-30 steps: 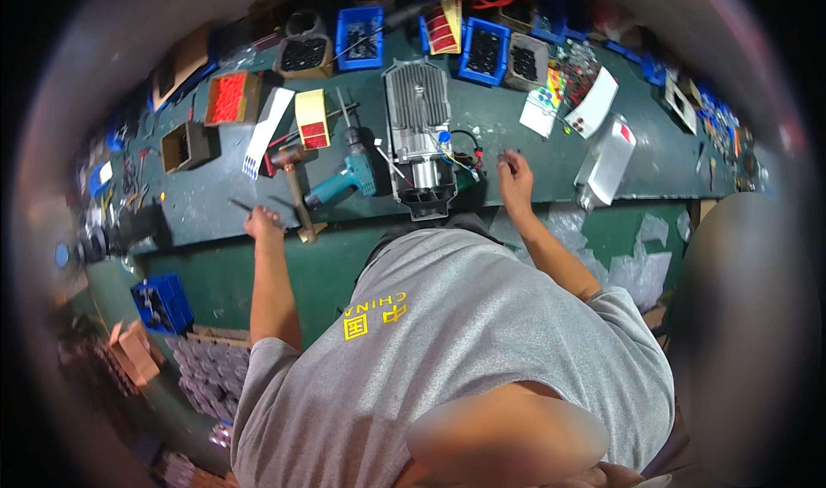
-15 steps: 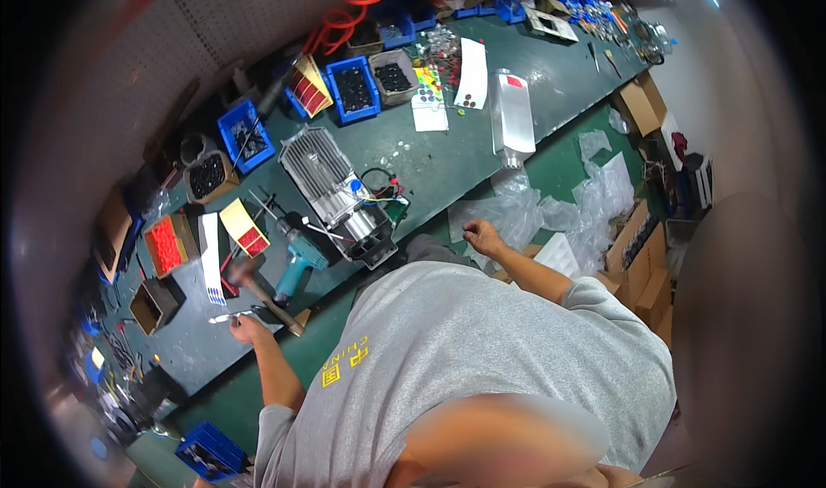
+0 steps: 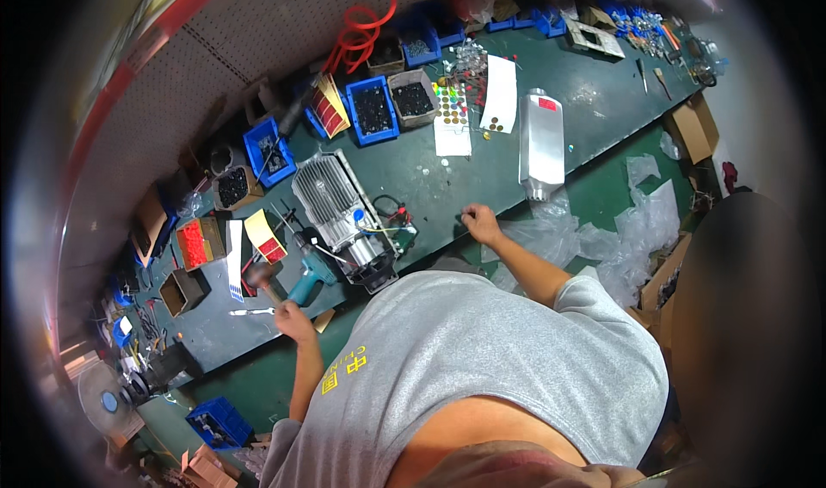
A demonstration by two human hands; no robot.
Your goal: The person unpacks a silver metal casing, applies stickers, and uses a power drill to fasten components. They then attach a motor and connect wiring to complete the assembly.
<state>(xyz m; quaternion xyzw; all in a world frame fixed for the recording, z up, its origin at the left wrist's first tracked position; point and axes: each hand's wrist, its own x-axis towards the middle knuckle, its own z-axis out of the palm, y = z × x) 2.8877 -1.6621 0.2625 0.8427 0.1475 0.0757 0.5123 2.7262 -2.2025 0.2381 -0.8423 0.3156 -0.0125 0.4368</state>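
Note:
My left hand (image 3: 294,321) is closed around the wooden handle of a mallet (image 3: 261,276), whose head rests on the bench. Beside it lie a teal power drill (image 3: 310,279) and a slim silver-white tool (image 3: 251,312). My right hand (image 3: 481,224) is over the bench's front edge, fingers curled together; whatever they may hold is hidden. Between my hands sits a finned grey metal housing (image 3: 328,192) with a cylindrical motor-like part (image 3: 366,252) and loose wires. To the right of it stands a smooth silver metal case (image 3: 541,144) with a red label.
Along the back are blue bins (image 3: 372,110) of small dark parts, a box of red parts (image 3: 198,243) and a coiled red hose (image 3: 360,32). Sticker sheets (image 3: 453,135) lie mid-bench. Clear plastic wrapping (image 3: 632,247) and cardboard boxes (image 3: 691,129) are on the floor at the right.
My left hand has moved right, from beside the silver-white tool onto the mallet's handle. My right hand has come up to the bench edge. The view has shifted slightly.

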